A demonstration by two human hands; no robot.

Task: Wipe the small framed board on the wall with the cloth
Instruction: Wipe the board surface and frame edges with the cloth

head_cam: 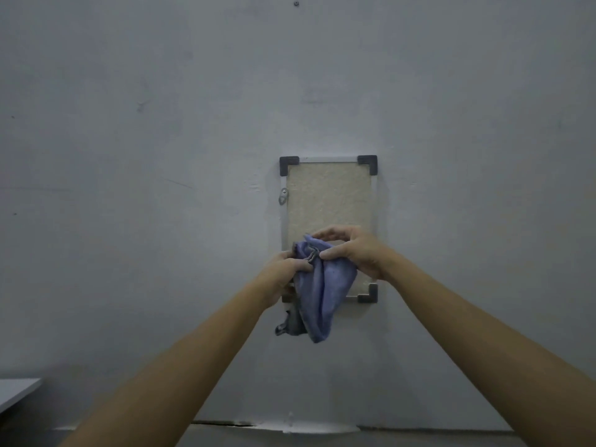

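**Entry: cloth bunched in both hands, board face mostly bare**

1. Left hand (283, 274): fingers (301, 265) curled round the upper bunch of the crumpled blue-violet fabric cloth (319, 295), grasping it.
2. Right hand (359, 253): thumb and fingers pinch the top fold of the same cloth from my right.
3. Cloth: hangs loose below both hands, its tail dropping past the lower frame edge. I cannot tell whether it touches the face.
4. Small rectangular board (329, 201), with a beige fibrous face, pale metal frame and dark plastic corner caps (289, 164): mounted on the grey painted wall (161, 156), directly behind my hands. Its upper part is uncovered.
5. Small metal hanger tab (283, 197): on the left frame edge.
6. Handling note, my judgement: fold the loose tail into a flat pad and press it with one palm. Stroke top to bottom while the other hand steadies the frame. Go lightly near the tab so the fabric doesn't snag.
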